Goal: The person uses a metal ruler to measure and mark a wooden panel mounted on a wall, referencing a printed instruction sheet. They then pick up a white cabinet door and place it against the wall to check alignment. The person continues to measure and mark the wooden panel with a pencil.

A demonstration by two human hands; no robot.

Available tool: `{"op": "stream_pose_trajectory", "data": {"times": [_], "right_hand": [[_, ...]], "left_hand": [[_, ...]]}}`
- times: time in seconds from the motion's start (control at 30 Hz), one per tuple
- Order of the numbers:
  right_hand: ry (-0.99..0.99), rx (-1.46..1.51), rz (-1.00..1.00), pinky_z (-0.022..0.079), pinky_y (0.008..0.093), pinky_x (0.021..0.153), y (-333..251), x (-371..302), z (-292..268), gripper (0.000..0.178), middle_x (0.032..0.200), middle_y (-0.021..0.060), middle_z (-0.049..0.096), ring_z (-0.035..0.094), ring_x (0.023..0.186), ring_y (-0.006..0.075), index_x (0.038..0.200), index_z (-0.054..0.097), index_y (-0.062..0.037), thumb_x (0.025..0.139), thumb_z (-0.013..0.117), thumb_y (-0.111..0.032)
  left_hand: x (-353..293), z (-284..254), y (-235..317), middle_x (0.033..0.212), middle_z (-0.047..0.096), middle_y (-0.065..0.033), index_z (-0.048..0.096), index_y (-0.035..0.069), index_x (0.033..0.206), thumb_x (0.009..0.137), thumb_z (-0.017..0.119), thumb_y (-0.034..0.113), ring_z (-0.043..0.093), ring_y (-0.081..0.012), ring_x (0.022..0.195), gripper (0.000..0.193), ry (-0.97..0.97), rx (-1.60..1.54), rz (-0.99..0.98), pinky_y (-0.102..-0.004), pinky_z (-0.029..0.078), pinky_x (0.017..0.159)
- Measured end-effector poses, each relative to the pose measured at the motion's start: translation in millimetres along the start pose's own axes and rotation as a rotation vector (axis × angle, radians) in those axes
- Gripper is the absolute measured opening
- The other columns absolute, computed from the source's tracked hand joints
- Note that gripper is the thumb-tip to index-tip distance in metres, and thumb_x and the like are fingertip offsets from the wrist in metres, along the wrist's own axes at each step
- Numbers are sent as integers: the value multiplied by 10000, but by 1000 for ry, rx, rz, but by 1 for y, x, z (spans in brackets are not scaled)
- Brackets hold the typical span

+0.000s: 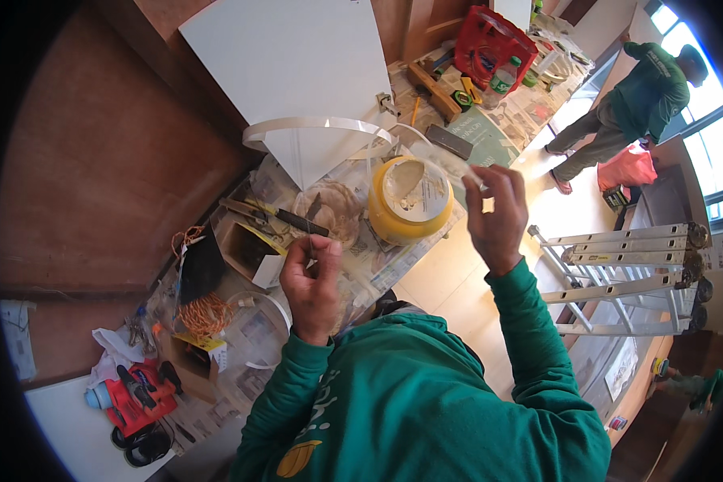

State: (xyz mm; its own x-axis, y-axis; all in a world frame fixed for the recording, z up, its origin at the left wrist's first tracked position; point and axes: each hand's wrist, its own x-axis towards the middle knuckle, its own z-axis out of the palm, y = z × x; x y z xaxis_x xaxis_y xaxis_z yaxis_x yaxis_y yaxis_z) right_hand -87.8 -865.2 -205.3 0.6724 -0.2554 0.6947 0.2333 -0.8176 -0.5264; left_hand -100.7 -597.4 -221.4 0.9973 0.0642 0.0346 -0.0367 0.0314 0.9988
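My left hand is closed on a thin, narrow blade-like tool that points up toward a clear plastic lid. My right hand is raised higher and pinches the end of a pale, thin strip between thumb and fingers. Between the two hands stands an open yellow tub with pale paste inside. Behind it a loop of white banding curves around the corner of a white panel. Both sleeves are green.
Newspaper covers the bench. On it lie a cardboard box, coiled orange cord, a red power tool and a red bag. An aluminium ladder lies at the right. Another person in green stands far right.
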Motion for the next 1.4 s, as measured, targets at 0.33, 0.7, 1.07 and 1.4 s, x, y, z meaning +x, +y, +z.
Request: {"op": "stream_pose_trajectory", "data": {"times": [0.33, 0.7, 1.07, 1.4], "right_hand": [[13, 113, 108, 556, 315, 677, 11, -7, 3, 182, 992, 123, 638, 647, 809, 213, 998, 684, -23, 849, 787, -34], [-14, 132, 220, 555, 309, 683, 18, -2, 11, 170, 970, 102, 632, 646, 803, 197, 976, 683, -20, 857, 794, -69], [-395, 31, -200, 524, 419, 867, 11, -37, 20, 288, 1141, 67, 672, 604, 1018, 325, 994, 682, -114, 756, 844, -126], [-643, 59, -307, 438, 497, 1043, 4, 32, 13, 668, 1355, 187, 554, 522, 1228, 402, 1264, 582, -64, 779, 818, -458]], "left_hand": [[-7, 12, 2, 860, 560, 37, 599, 36, 999, 960, 714, 145, 472, -35, 754, 163, 9, -13, -36, -196, 414, 674], [-13, 9, -2, 845, 547, 47, 603, 49, 979, 958, 719, 155, 458, -33, 749, 159, 70, 23, -61, -199, 394, 676], [-14, 10, -18, 901, 616, 8, 616, 33, 1004, 943, 741, 190, 516, -63, 794, 209, 30, 50, -86, -239, 456, 722], [-10, 4, -26, 885, 612, 1, 619, 23, 1002, 942, 740, 205, 514, -72, 781, 226, 86, 61, -48, -249, 455, 681]]}}
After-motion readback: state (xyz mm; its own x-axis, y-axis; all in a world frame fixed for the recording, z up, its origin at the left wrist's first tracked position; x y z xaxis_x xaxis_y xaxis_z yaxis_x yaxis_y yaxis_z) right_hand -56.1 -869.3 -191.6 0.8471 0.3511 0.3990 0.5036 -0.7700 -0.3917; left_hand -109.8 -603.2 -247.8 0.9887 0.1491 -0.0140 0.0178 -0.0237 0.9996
